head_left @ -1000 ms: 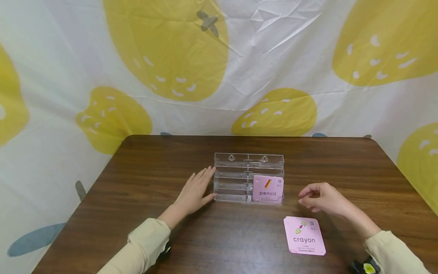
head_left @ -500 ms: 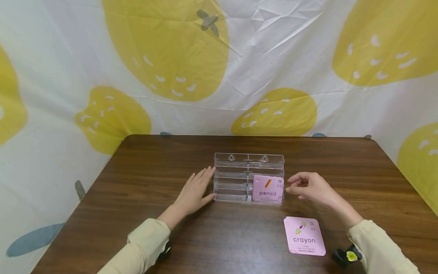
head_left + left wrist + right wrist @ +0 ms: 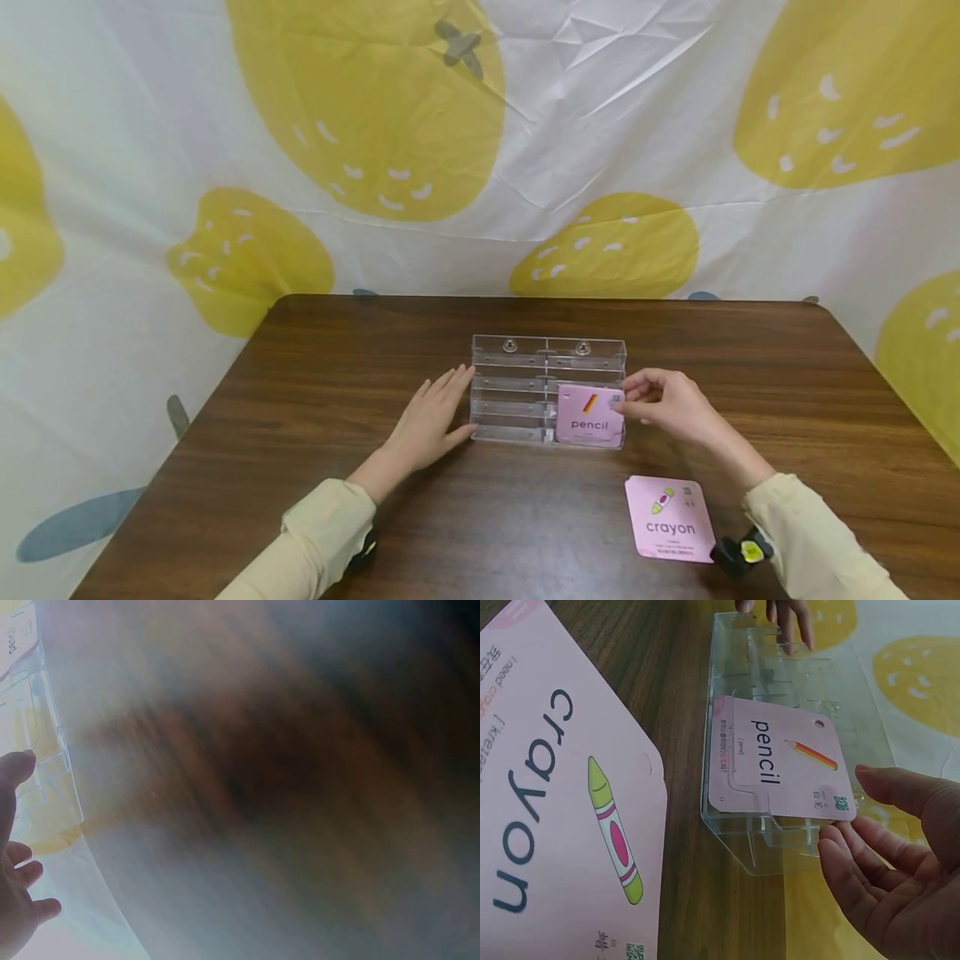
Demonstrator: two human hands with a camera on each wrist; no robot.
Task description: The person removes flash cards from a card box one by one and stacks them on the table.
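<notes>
A clear rack with two columns of tiers (image 3: pixel 507 408) lies on the table, a pink "pencil" card (image 3: pixel 590 427) in its lower right pocket. Against the rack's left side rest the fingertips of my left hand (image 3: pixel 422 423), thumb spread. My right hand (image 3: pixel 678 407) is at the card's right edge; in the right wrist view the thumb and curved fingers of this hand (image 3: pixel 907 855) stand apart around the corner of the pencil card (image 3: pixel 780 761). Nearer me lies a pink "crayon" card (image 3: pixel 670 518), apparently on a stack. The left wrist view is mostly blurred, with part of the left hand (image 3: pixel 19 900) at its edge.
The brown wooden table (image 3: pixel 360 333) ends at a white cloth with yellow fruit shapes (image 3: pixel 600 246) behind it. A black wrist device (image 3: pixel 742 552) on my right arm is close to the crayon card's right edge.
My right hand has moved left, from beside the rack to the pencil card's right edge, its thumb now overlapping the card. My left hand has stayed at the rack's left side.
</notes>
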